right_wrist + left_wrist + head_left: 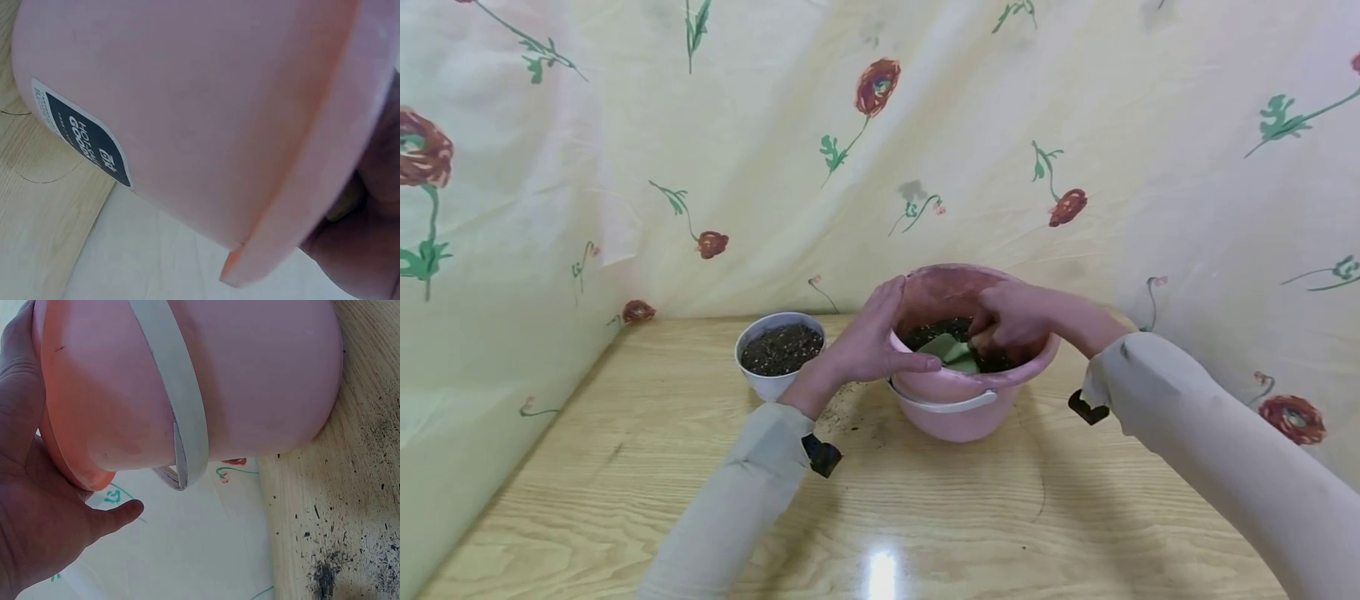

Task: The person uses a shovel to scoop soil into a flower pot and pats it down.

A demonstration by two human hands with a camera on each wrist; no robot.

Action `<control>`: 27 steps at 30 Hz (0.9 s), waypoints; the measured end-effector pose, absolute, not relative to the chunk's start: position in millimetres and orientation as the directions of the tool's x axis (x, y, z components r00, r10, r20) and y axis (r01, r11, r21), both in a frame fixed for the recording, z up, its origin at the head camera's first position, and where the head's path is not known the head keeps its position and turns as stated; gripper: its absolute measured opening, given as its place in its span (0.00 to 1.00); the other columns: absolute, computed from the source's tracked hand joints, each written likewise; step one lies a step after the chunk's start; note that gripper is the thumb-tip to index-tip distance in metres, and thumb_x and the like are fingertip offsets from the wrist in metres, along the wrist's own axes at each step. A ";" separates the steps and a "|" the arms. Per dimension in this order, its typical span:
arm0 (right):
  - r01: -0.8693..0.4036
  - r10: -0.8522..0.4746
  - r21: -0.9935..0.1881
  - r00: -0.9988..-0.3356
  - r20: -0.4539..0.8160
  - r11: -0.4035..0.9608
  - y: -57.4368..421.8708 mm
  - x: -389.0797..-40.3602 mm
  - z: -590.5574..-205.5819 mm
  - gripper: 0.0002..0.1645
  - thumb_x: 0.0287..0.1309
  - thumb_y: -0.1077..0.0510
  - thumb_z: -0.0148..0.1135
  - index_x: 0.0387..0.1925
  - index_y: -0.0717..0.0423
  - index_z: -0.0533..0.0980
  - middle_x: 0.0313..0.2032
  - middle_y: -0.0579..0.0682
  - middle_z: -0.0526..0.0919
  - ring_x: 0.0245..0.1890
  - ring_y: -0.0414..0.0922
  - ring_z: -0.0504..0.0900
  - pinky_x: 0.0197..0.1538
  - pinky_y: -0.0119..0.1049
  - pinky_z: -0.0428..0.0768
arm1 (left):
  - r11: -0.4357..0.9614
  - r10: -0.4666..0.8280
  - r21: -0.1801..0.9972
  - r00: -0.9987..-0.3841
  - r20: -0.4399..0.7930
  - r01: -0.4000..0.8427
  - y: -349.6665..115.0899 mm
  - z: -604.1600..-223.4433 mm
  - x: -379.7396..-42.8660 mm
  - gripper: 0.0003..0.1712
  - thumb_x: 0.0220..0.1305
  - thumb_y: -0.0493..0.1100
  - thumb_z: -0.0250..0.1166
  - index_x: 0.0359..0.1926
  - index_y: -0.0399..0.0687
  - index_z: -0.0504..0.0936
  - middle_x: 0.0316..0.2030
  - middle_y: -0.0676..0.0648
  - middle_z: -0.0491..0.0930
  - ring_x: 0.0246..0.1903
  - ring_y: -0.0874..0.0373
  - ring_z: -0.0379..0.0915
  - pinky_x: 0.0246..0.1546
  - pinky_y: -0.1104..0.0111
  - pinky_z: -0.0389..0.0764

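Note:
A pink bucket [955, 417] with dark soil [951, 327] inside stands on the table. My left hand [868, 337] is spread against its left rim, thumb extended along the front edge and fingers on the far left side. My right hand [1009, 315] reaches inside the bucket and grips a hand trowel [955, 354] whose pale green blade lies in the soil. In the right wrist view, a bit of its yellowish handle [347, 201] shows between the fingers; the bucket wall hides the rest.
A white bowl [767, 385] filled with soil stands left of the bucket. Loose soil crumbs [325, 575] are scattered on the wooden table [700, 492] between them. The bucket's white handle [951, 405] hangs down in front. Flowered cloth [760, 142] covers the back and sides.

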State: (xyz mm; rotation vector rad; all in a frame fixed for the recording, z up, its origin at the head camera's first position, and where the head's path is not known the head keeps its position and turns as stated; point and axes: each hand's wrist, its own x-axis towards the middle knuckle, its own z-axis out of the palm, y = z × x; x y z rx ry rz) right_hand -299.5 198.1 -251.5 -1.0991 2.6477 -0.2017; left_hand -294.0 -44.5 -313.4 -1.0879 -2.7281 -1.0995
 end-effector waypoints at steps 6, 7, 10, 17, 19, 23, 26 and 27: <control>-0.564 -0.666 -0.359 -0.677 -0.314 0.743 203.4 -297.5 -246.4 0.14 0.57 0.61 0.60 0.17 0.51 0.80 0.13 0.39 0.71 0.15 0.34 0.70 0.24 0.28 0.70 | 0.513 0.594 0.620 -0.767 0.243 0.594 -44.4 -313.3 -294.4 0.72 0.45 0.66 0.74 0.77 0.50 0.36 0.75 0.48 0.40 0.73 0.58 0.35 0.71 0.58 0.48; -0.528 -0.654 -0.396 -0.677 -0.338 0.752 204.3 -297.5 -246.7 0.13 0.59 0.60 0.60 0.19 0.52 0.81 0.14 0.41 0.73 0.16 0.35 0.72 0.24 0.29 0.71 | 0.511 0.594 0.621 -0.766 0.245 0.594 -44.1 -313.7 -294.6 0.72 0.45 0.66 0.74 0.77 0.50 0.36 0.75 0.48 0.41 0.73 0.58 0.35 0.71 0.58 0.49; -0.459 -0.644 -0.471 -0.659 -0.388 0.753 206.2 -298.1 -248.6 0.14 0.61 0.60 0.61 0.19 0.55 0.81 0.16 0.43 0.73 0.17 0.38 0.72 0.24 0.29 0.72 | 0.502 0.595 0.626 -0.764 0.250 0.596 -43.2 -314.4 -294.3 0.72 0.44 0.66 0.74 0.77 0.50 0.36 0.75 0.48 0.41 0.73 0.58 0.36 0.71 0.58 0.49; -0.404 -0.678 -0.571 -0.599 -0.426 0.715 210.5 -298.4 -250.8 0.19 0.62 0.59 0.60 0.17 0.64 0.77 0.14 0.44 0.68 0.15 0.35 0.67 0.22 0.25 0.66 | 0.523 0.592 0.622 -0.774 0.227 0.583 -43.4 -313.1 -292.3 0.74 0.45 0.67 0.73 0.76 0.48 0.32 0.76 0.49 0.36 0.74 0.59 0.30 0.71 0.59 0.45; -0.381 -0.678 -0.591 -0.593 -0.433 0.711 212.4 -299.8 -251.7 0.21 0.64 0.59 0.59 0.17 0.68 0.75 0.13 0.43 0.67 0.14 0.35 0.66 0.22 0.25 0.65 | 0.530 0.590 0.617 -0.776 0.224 0.581 -43.2 -312.5 -292.3 0.75 0.45 0.67 0.73 0.76 0.47 0.31 0.76 0.48 0.35 0.74 0.59 0.29 0.71 0.59 0.44; -0.275 -0.666 -0.659 -0.584 -0.464 0.700 215.4 -302.1 -252.9 0.25 0.67 0.59 0.55 0.18 0.75 0.67 0.12 0.45 0.65 0.12 0.36 0.62 0.19 0.26 0.63 | 0.534 0.591 0.615 -0.776 0.218 0.580 -42.5 -312.4 -292.5 0.75 0.45 0.67 0.73 0.76 0.46 0.31 0.76 0.48 0.34 0.74 0.58 0.28 0.71 0.59 0.43; -0.212 -0.643 -0.681 -0.602 -0.474 0.701 215.7 -302.3 -253.1 0.25 0.69 0.57 0.53 0.18 0.71 0.66 0.12 0.45 0.65 0.11 0.37 0.62 0.18 0.27 0.64 | 0.535 0.587 0.622 -0.781 0.213 0.572 -42.5 -312.8 -292.5 0.75 0.45 0.67 0.73 0.76 0.47 0.31 0.76 0.48 0.34 0.74 0.59 0.28 0.71 0.59 0.43; -0.199 -0.631 -0.682 -0.616 -0.472 0.704 215.6 -302.2 -253.2 0.24 0.69 0.56 0.53 0.18 0.68 0.67 0.12 0.45 0.65 0.11 0.37 0.62 0.19 0.27 0.65 | 0.535 0.586 0.625 -0.783 0.211 0.568 -42.6 -313.2 -292.5 0.74 0.45 0.67 0.73 0.76 0.47 0.31 0.76 0.48 0.34 0.74 0.59 0.28 0.71 0.59 0.43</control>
